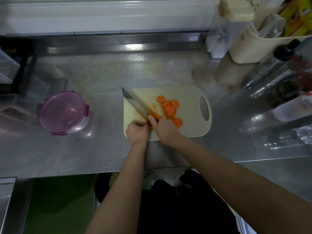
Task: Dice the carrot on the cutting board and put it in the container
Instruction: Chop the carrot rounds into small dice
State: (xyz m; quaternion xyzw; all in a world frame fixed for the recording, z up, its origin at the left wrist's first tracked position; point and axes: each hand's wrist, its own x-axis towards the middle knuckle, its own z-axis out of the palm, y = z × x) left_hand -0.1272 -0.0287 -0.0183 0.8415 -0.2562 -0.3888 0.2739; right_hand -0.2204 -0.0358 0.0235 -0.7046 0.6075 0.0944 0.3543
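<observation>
While the head cam looked down on the steel counter point(101, 73), the beige cutting board point(190, 125) lay about mid-frame w/ its handle hole to the right. The carrot was all on the board: round carrot slices point(169, 110) in a loose pile near the middle, and thinner carrot strips point(155, 114) just beside the blade. The knife point(135, 103) ran diagonally, tip up-left over the board's far-left corner. R hand point(163, 128) was wrapped round the knife's handle, forefinger stretched fwd toward the blade. L hand point(137, 132) sat at the board's near-left edge, against the blade's heel, fingers curled under. An orange bit showed btwn the two hands, but I couldn't tell if L hand held it. The container point(64, 113), round w/ a purple lid on, stood on the counter well left of the board. At far right were a cream basket point(244, 48) and some bottles point(278, 73), blurred.
</observation>
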